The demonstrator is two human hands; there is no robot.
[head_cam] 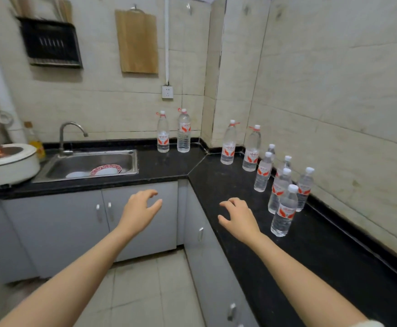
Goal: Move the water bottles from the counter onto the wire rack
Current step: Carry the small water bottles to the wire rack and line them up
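Clear plastic water bottles (228, 142) with red labels and white caps all stand upright on the glossy black stone desk (310, 256), ten of them as far as I can count. Two stand by the back wall, two just past the corner, and six cluster along the right-hand wall.

The desk wraps around the corner above grey cupboards. Set into its left run is a stainless steel sink (112, 159) with dishes in it, and beside that sits a round white cooking pot (8, 166). A wooden chopping board (138, 41) hangs on the tiled wall. Left of it is a black wire rack (51, 43) mounted on the wall. I see no bottle in it, and I cannot tell whether it is the rack meant.

My left hand (140, 208) hangs in front of the cupboards, fingers loosely curled and holding nothing. My right hand (240, 218) hovers over the desk's front edge, fingers likewise released and empty, near the nearest bottle (284, 212) but apart from it.

I judge the job is at its very start, with nothing moved and every bottle yet to carry, and the nearest one is the likely first pick.
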